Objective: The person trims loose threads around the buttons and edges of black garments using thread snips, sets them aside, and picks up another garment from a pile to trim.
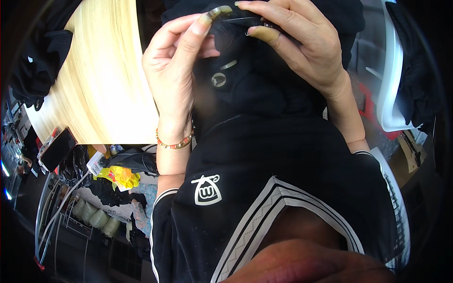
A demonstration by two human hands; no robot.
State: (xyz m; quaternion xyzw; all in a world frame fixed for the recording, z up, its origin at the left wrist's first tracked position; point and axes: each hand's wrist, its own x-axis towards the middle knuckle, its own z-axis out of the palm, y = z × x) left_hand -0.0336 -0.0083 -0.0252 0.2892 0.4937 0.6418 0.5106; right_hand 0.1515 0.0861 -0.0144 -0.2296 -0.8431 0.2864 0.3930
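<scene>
A pale, glossy, curved piece (220,10) is pinched at the tips of thumb and forefinger of the left hand (172,56), above the soft black cloth (269,85) by which the lap is covered. The right hand (302,45) is held opposite, its thumb and forefinger spread apart; a thin, straight, needle-like sliver (240,19) is seen between the hands, but whether it is gripped by the right fingers cannot be told. The right thumb is capped by a tan finger cover (265,34). A narrow gap is left between the two hands over the cloth, where a round, pale-rimmed button (218,80) is seen below the left fingers, with a pale, slim, curved piece (229,64) just above it.

On the left, the hand's room is bordered by the edge of a light, wood-grained tabletop (108,70), overlapped by the left hand. On the right, well apart from the right hand, a curved white plastic rim (390,89) is seen.
</scene>
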